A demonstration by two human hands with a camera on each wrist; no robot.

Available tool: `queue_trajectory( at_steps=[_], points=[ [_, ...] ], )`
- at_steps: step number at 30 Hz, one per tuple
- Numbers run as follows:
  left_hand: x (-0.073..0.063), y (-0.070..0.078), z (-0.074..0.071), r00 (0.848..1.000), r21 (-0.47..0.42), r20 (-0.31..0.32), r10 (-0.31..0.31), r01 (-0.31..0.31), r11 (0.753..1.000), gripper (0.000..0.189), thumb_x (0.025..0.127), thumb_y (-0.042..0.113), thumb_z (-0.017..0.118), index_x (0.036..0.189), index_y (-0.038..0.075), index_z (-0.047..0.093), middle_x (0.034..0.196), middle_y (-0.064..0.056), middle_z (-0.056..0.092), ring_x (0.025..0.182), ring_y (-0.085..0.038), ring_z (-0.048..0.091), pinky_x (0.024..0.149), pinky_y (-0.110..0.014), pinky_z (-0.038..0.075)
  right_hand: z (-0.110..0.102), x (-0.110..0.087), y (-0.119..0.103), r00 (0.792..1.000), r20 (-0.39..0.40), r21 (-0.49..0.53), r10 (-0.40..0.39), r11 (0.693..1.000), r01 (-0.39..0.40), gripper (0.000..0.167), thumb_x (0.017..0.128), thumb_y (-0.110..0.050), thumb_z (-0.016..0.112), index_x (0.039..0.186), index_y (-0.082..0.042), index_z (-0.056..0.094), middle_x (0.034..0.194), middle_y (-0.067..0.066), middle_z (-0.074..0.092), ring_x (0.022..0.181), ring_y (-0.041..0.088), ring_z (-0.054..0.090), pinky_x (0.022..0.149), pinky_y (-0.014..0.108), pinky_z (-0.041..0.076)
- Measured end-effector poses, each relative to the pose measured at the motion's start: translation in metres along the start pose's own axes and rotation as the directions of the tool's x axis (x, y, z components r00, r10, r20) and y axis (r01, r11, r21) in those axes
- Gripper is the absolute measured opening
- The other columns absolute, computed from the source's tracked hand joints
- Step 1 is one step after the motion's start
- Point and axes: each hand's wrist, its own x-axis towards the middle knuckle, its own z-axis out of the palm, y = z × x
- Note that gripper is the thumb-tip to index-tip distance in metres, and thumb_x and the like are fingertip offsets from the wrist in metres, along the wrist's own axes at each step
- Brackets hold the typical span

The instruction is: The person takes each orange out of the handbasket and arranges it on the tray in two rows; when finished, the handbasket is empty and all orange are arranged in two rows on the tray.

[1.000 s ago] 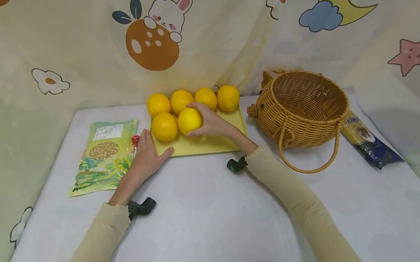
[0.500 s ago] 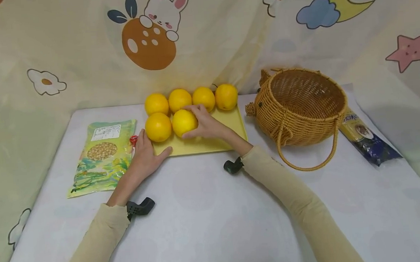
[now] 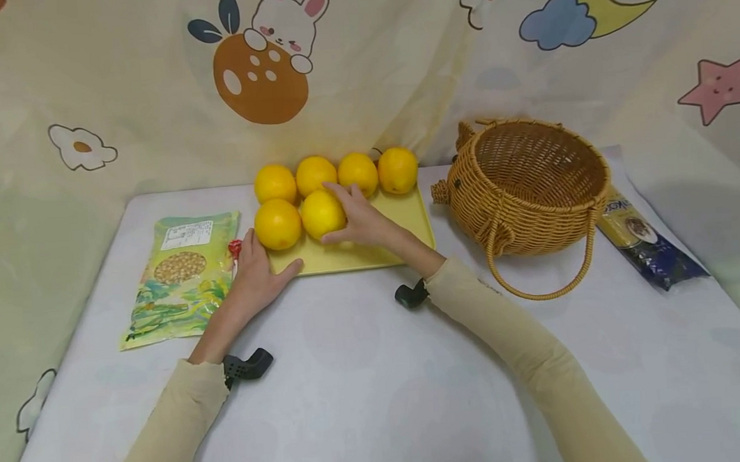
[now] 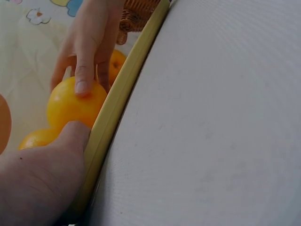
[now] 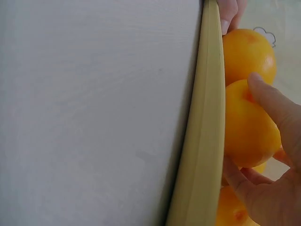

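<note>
On a yellow tray, oranges sit in two rows, several along the back and two in front. My right hand grips the right front orange, thumb on its near side and fingers round the far side. Against it, on its left, lies the other front orange. My left hand rests at the tray's left front corner, fingers straight along the left side and thumb out over the front edge. In the left wrist view, the left thumb overlaps the nearer front orange.
Left of the tray lie a red-wrapped lollipop and a green bag with beans pictured on it. A wicker pig-shaped basket stands on the right, its handle down in front. Behind it lies a blue and yellow packet. A printed cloth hangs behind.
My right hand has slid its orange left along the tray, and the left front orange has shifted left too, nearer the tray's left edge. The left hand has stayed in place.
</note>
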Motion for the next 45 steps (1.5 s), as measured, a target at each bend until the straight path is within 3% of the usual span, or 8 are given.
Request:
queue_trajectory(
  at_steps=[11, 18, 27, 33, 37, 41, 45],
  points=[
    [-0.001, -0.001, 0.000, 0.999, 0.035, 0.039, 0.004, -0.005, 0.999, 0.112, 0.090, 0.061, 0.053, 0.151, -0.002, -0.018, 0.160, -0.025, -0.018, 0.148, -0.046, -0.002, 0.119, -0.062, 0.009, -0.008, -0.010, -0.001, 0.999, -0.003, -0.025, -0.038, 0.999, 0.038, 0.099, 0.079, -0.036, 0.080, 0.154, -0.010, 0.021, 0.146, 0.020, 0.033, 0.125, 0.028, 0.042, 0.111, 0.042, 0.039],
    [-0.001, -0.001, -0.001, 0.998, 0.086, 0.060, -0.011, 0.005, 0.996, 0.117, 0.088, 0.070, 0.048, 0.150, -0.002, -0.020, 0.159, -0.023, -0.021, 0.149, -0.045, -0.006, 0.120, -0.059, 0.007, -0.023, -0.026, -0.009, 0.991, -0.071, 0.050, -0.113, 0.992, 0.116, 0.089, 0.082, -0.030, 0.078, 0.151, -0.005, 0.027, 0.149, 0.019, 0.034, 0.130, 0.034, 0.043, 0.101, 0.044, 0.049],
    [-0.001, -0.002, 0.000, 0.998, 0.108, 0.068, -0.003, -0.004, 0.994, 0.123, 0.084, 0.074, 0.050, 0.150, -0.002, -0.021, 0.159, -0.024, -0.022, 0.149, -0.045, -0.006, 0.120, -0.059, 0.007, -0.050, -0.076, -0.027, 0.959, -0.128, 0.036, -0.252, 0.965, 0.258, 0.073, 0.087, -0.020, 0.073, 0.146, -0.004, 0.035, 0.146, 0.016, 0.039, 0.129, 0.027, 0.046, 0.096, 0.038, 0.053],
    [0.000, -0.001, 0.000, 0.998, 0.109, 0.057, 0.001, -0.007, 0.994, 0.122, 0.084, 0.074, 0.050, 0.150, -0.003, -0.020, 0.159, -0.023, -0.022, 0.149, -0.045, -0.006, 0.120, -0.059, 0.007, -0.092, -0.110, -0.020, 0.927, -0.205, -0.022, -0.313, 0.949, 0.316, 0.058, 0.087, -0.008, 0.070, 0.139, 0.000, 0.044, 0.138, 0.017, 0.048, 0.123, 0.027, 0.051, 0.093, 0.037, 0.055],
    [-0.001, -0.001, 0.000, 0.998, 0.118, 0.069, -0.005, -0.004, 0.993, 0.123, 0.084, 0.075, 0.048, 0.150, -0.003, -0.021, 0.159, -0.023, -0.023, 0.149, -0.044, -0.007, 0.120, -0.059, 0.007, -0.133, -0.124, -0.006, 0.938, -0.247, -0.017, -0.241, 0.969, 0.245, 0.052, 0.089, -0.007, 0.068, 0.137, -0.001, 0.047, 0.134, 0.014, 0.053, 0.121, 0.024, 0.054, 0.093, 0.029, 0.054],
    [-0.001, -0.001, 0.000, 0.997, 0.127, 0.083, -0.009, -0.002, 0.992, 0.123, 0.084, 0.075, 0.048, 0.149, -0.002, -0.022, 0.158, -0.022, -0.024, 0.149, -0.044, -0.008, 0.120, -0.059, 0.006, -0.181, -0.130, 0.008, 0.972, -0.224, 0.047, -0.072, 0.995, 0.085, 0.044, 0.093, -0.018, 0.064, 0.134, -0.006, 0.052, 0.133, 0.007, 0.056, 0.119, 0.013, 0.054, 0.093, 0.013, 0.048],
    [-0.001, -0.002, -0.001, 0.996, 0.124, 0.089, -0.007, -0.004, 0.992, 0.122, 0.085, 0.075, 0.047, 0.149, -0.002, -0.022, 0.159, -0.022, -0.025, 0.149, -0.044, -0.008, 0.120, -0.060, 0.006, -0.224, -0.129, 0.031, 0.981, -0.179, 0.065, 0.077, 0.996, -0.066, 0.041, 0.096, -0.031, 0.060, 0.132, -0.013, 0.056, 0.128, -0.001, 0.059, 0.113, 0.003, 0.054, 0.087, 0.009, 0.043]
  ],
)
